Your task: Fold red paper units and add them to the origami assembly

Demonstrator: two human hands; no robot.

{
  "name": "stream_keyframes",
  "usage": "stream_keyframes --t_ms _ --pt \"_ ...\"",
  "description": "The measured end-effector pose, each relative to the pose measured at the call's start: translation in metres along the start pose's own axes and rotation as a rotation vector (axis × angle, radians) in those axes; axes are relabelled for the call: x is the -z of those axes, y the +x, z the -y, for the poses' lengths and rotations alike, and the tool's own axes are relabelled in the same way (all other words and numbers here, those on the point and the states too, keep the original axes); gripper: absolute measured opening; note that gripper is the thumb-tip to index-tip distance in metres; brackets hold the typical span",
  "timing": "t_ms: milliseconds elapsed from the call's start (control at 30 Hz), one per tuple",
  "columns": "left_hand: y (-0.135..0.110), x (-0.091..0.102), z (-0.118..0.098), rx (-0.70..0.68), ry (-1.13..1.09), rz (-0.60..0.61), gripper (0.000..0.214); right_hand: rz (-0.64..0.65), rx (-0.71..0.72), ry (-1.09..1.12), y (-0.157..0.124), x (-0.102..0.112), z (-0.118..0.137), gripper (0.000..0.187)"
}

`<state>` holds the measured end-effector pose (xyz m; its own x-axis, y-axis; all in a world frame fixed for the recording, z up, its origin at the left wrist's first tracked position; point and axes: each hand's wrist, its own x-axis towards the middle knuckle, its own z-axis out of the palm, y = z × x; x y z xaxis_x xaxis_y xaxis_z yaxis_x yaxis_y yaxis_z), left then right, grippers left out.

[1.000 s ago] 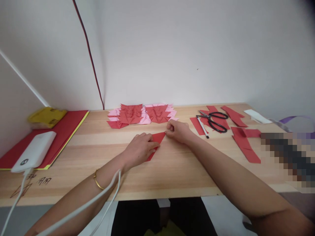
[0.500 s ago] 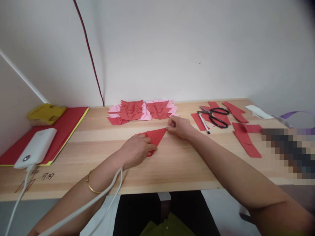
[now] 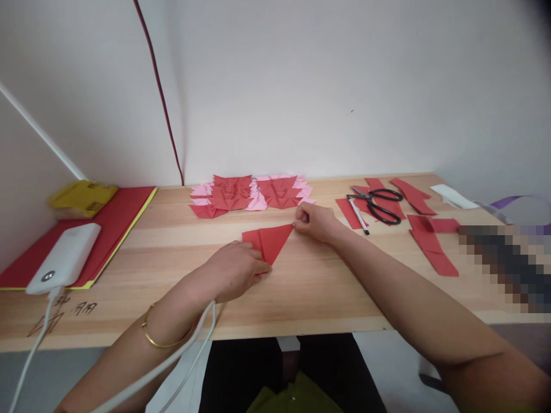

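Observation:
A folded piece of red paper [image 3: 274,241] lies on the wooden table [image 3: 327,298], its right end narrowing to a point. My right hand [image 3: 313,222] pinches that point between thumb and curled fingers. At the paper's lower left, my left hand [image 3: 238,269] presses on it with its fingers close together, gripping the near edge by the lower corner. Part of the paper is hidden under those fingers. Behind it, near the wall, rows of folded red and pink paper pieces [image 3: 278,192] lie overlapping.
Black-handled scissors [image 3: 383,206] and a white pen [image 3: 359,215] rest on red paper scraps [image 3: 435,252] at right. On the left, a white power bank [image 3: 64,258] and a yellow packet [image 3: 84,199] sit on red sheets [image 3: 124,221]. A white cable [image 3: 185,347] crosses my left arm.
My left hand has slid down and slightly toward me along the paper, uncovering more of its upper left part. The right hand still pinches the tip. The view has shifted slightly.

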<state>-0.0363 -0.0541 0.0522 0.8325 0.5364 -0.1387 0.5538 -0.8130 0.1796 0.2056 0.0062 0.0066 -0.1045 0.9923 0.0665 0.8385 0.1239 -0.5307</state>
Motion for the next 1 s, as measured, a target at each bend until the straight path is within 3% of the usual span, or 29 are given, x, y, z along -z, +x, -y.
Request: stream_keyframes --t_ms 200,367,567,633,767,867,1000 --pt "-0.004 0.009 -0.003 -0.017 -0.031 0.010 0.024 0.003 0.004 0.000 0.001 -0.001 -0.002 0.015" --pt "-0.003 0.008 0.000 -0.122 -0.180 0.021 0.021 -0.004 0.029 0.018 0.001 -0.003 -0.005 0.009" --pt "0.010 -0.002 0.003 -0.018 -0.224 -0.220 0.026 -0.021 0.054 -0.007 0.001 -0.003 -0.005 0.008" --pt "0.014 -0.009 0.007 0.003 -0.192 -0.292 0.039 -0.015 0.063 -0.013 0.001 -0.002 -0.004 0.008" --pt "0.019 -0.023 0.014 0.042 -0.115 -0.183 0.084 -0.010 0.079 -0.005 -0.002 0.001 -0.004 0.003" --pt "0.019 -0.028 0.017 0.040 -0.104 -0.121 0.085 -0.055 0.109 -0.006 -0.005 0.000 -0.002 0.001" --pt "0.017 -0.025 0.015 0.006 -0.098 -0.128 0.080 -0.082 0.214 -0.025 -0.011 -0.006 0.005 0.009"
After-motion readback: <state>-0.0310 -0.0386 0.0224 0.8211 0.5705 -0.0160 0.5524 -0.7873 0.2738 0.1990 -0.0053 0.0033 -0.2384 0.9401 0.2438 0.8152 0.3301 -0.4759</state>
